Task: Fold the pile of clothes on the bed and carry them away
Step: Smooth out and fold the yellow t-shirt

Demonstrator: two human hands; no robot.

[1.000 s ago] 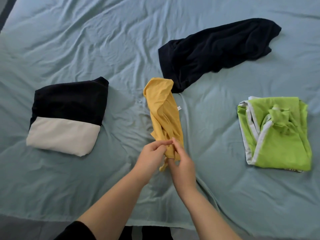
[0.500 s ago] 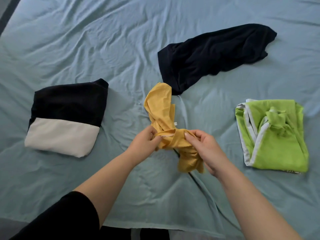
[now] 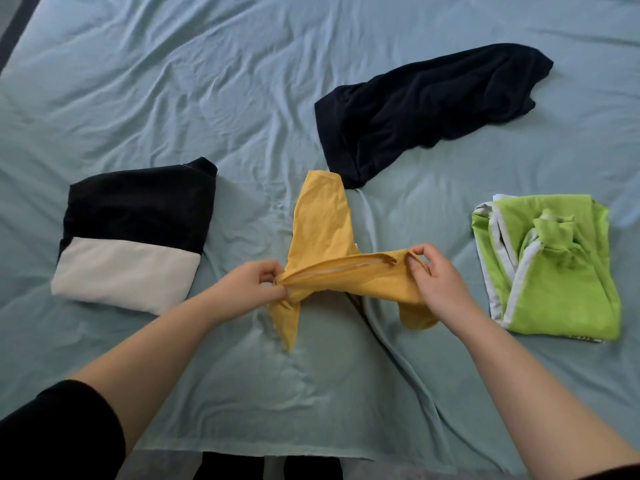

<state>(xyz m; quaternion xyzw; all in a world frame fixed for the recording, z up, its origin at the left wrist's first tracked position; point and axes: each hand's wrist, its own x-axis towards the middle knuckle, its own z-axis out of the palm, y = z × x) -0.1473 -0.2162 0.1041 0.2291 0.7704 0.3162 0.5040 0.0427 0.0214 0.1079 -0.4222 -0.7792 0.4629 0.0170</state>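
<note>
A wrinkled pale blue-green bed sheet (image 3: 173,81) fills the view, its near hem running across the bottom edge. At the middle of the bed, both hands hold a yellow garment (image 3: 322,233) stretched between them: the left hand (image 3: 249,289) has thumb and fingers closed on a bunched end of the cloth, and the right hand (image 3: 436,278) pinches the other end between thumb and fingertips, so a hemmed edge runs nearly level from one hand to the other. The rest of the garment reaches away up the bed, and two loose ends hang down — one below each hand. To the left lies a folded black-and-white garment (image 3: 135,233), well apart from the hands. To the right lies a folded lime-green garment with white trim (image 3: 554,271). Farther up, right of centre, an unfolded dark navy garment (image 3: 426,105) lies crumpled, its near end just beside the yellow one's far tip.
</note>
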